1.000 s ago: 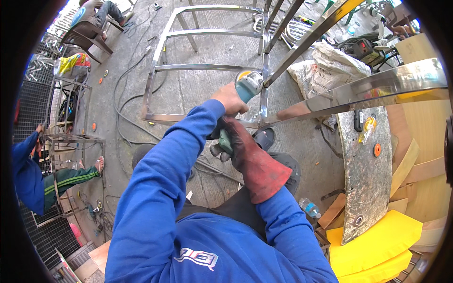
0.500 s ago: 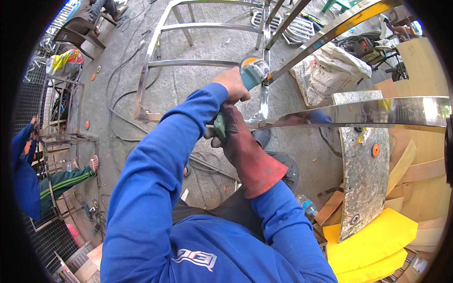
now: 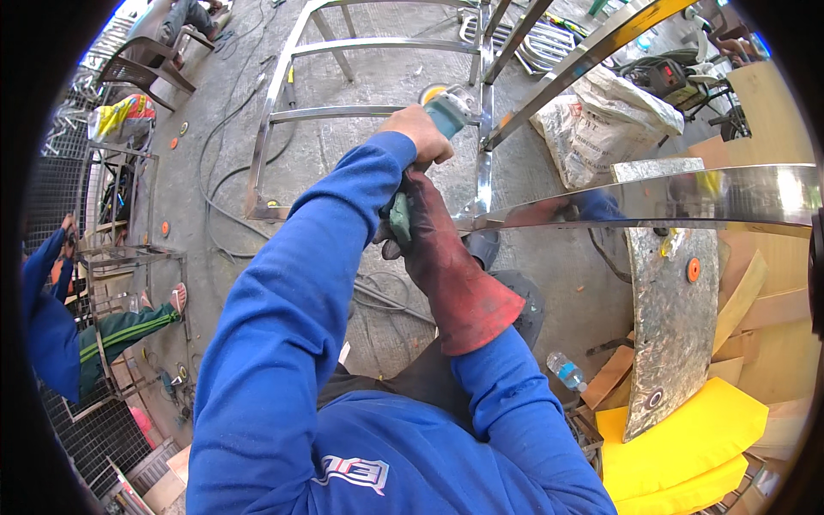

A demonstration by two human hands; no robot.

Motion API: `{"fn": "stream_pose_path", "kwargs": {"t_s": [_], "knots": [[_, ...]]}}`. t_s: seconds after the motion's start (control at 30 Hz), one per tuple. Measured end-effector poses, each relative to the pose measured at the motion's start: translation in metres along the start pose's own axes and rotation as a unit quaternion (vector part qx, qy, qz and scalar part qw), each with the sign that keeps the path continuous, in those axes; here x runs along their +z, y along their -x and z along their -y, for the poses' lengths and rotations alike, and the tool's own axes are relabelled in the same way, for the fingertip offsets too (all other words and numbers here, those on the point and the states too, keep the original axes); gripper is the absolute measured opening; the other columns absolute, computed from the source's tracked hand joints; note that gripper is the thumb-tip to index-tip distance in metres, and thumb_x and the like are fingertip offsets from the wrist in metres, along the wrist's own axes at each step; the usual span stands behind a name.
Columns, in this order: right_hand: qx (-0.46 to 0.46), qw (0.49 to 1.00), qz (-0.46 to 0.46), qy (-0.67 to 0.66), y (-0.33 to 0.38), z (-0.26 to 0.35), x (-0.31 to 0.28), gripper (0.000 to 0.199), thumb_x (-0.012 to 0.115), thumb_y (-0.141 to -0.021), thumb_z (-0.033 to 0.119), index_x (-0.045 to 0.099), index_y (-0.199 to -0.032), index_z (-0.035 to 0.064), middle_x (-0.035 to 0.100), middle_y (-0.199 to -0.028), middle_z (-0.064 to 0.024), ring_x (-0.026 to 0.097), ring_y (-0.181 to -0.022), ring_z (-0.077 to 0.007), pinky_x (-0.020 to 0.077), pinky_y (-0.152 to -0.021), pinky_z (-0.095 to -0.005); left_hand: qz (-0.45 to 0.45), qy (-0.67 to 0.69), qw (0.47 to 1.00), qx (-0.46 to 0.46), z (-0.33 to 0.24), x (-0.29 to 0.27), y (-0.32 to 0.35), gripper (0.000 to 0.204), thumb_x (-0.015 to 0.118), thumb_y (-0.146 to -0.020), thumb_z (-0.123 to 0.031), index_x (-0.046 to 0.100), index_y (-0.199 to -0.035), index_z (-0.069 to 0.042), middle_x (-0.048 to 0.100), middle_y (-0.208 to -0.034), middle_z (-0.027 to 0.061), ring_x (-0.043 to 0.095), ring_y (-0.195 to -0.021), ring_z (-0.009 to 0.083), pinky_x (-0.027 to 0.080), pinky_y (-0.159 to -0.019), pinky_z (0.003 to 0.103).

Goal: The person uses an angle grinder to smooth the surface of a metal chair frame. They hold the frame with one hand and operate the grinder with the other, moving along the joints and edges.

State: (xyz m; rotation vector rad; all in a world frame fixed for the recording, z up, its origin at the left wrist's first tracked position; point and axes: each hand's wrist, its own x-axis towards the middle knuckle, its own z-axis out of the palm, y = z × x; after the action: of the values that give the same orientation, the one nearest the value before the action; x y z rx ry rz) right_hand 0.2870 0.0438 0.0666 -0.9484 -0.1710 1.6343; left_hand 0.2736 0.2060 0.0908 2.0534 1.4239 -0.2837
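A teal angle grinder (image 3: 448, 113) with a yellow-orange disc (image 3: 433, 93) is held in both my hands, over the floor inside a shiny metal frame (image 3: 386, 112). My bare left hand (image 3: 419, 136) wraps round its front, close behind the metal head. Lower down, my right hand (image 3: 421, 210), in a dark red work glove, grips the rear of the tool; part of the green body shows beside the glove, and some fingers are hidden. The disc sits left of the frame's upright bar (image 3: 486, 103), apart from it.
A wide polished bar (image 3: 687, 196) crosses at right, above a worn board (image 3: 674, 318). Around it are a white sack (image 3: 592, 129), yellow pads (image 3: 687, 438) and a plastic bottle (image 3: 566, 371). Cables (image 3: 219, 193) lie on the floor. Another person (image 3: 51, 318) works at far left.
Both hands have shifted the grinder slightly left and up, so its disc has come away from the joint of the metal bars. The view has moved a little. The grip looks the same.
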Motion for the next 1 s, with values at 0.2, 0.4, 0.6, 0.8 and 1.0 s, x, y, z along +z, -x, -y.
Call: {"fn": "stream_pose_path", "kwargs": {"t_s": [0.2, 0.4, 0.6, 0.8, 1.0], "knots": [[-0.031, 0.998, -0.051, -0.010, -0.005, 0.005, -0.001, 0.050, 0.052, -0.102, 0.056, 0.062, -0.126, 0.0120, 0.070, -0.093, -0.0055, 0.067, -0.060, -0.0209, 0.0464, -0.038, -0.0325, 0.024, 0.031, 0.998, 0.040, -0.009, 0.008, -0.017, 0.065, 0.083, -0.058, -0.036, 0.074, -0.103, 0.011, 0.073, -0.107, 0.0287, 0.074, -0.097, 0.0378, 0.059, -0.085, 0.038], [-0.023, 0.995, -0.095, 0.028, -0.007, 0.007, -0.007, 0.051, 0.058, -0.100, 0.057, 0.059, -0.132, 0.0166, 0.069, -0.100, -0.0005, 0.067, -0.071, -0.0157, 0.0433, -0.042, -0.0327, -0.030, 0.019, 0.999, 0.014, -0.010, 0.014, -0.027, 0.062, 0.082, -0.055, -0.037, 0.075, -0.096, 0.009, 0.073, -0.105, 0.0290, 0.074, -0.095, 0.0354, 0.059, -0.083, 0.038], [-0.068, 0.997, -0.016, 0.015, 0.000, 0.015, 0.001, 0.052, 0.055, -0.100, 0.058, 0.064, -0.125, 0.0132, 0.070, -0.092, -0.0050, 0.065, -0.056, -0.0200, 0.0434, -0.036, -0.0295, 0.014, -0.003, 1.000, 0.024, -0.015, 0.007, -0.032, 0.058, 0.082, -0.059, -0.035, 0.077, -0.101, 0.004, 0.074, -0.109, 0.0245, 0.074, -0.098, 0.0319, 0.059, -0.086, 0.035], [-0.019, 0.999, -0.029, -0.009, -0.002, 0.009, 0.001, 0.052, 0.058, -0.097, 0.057, 0.067, -0.120, 0.0111, 0.070, -0.087, -0.0061, 0.065, -0.053, -0.0210, 0.0446, -0.035, -0.0337, -0.016, 0.026, 1.000, -0.004, -0.002, 0.010, -0.023, 0.054, 0.083, -0.059, -0.034, 0.078, -0.097, 0.004, 0.075, -0.109, 0.0235, 0.074, -0.098, 0.0319, 0.059, -0.085, 0.036], [0.042, 0.996, -0.072, 0.016, -0.014, -0.006, -0.004, 0.050, 0.061, -0.095, 0.051, 0.067, -0.115, 0.0055, 0.070, -0.080, -0.0072, 0.067, -0.055, -0.0228, 0.0474, -0.036, -0.0361, 0.019, 0.109, 0.992, 0.058, 0.018, 0.021, -0.018, 0.061, 0.085, -0.053, -0.030, 0.073, -0.102, 0.005, 0.074, -0.103, 0.0240, 0.073, -0.091, 0.0335, 0.058, -0.082, 0.038]]}}
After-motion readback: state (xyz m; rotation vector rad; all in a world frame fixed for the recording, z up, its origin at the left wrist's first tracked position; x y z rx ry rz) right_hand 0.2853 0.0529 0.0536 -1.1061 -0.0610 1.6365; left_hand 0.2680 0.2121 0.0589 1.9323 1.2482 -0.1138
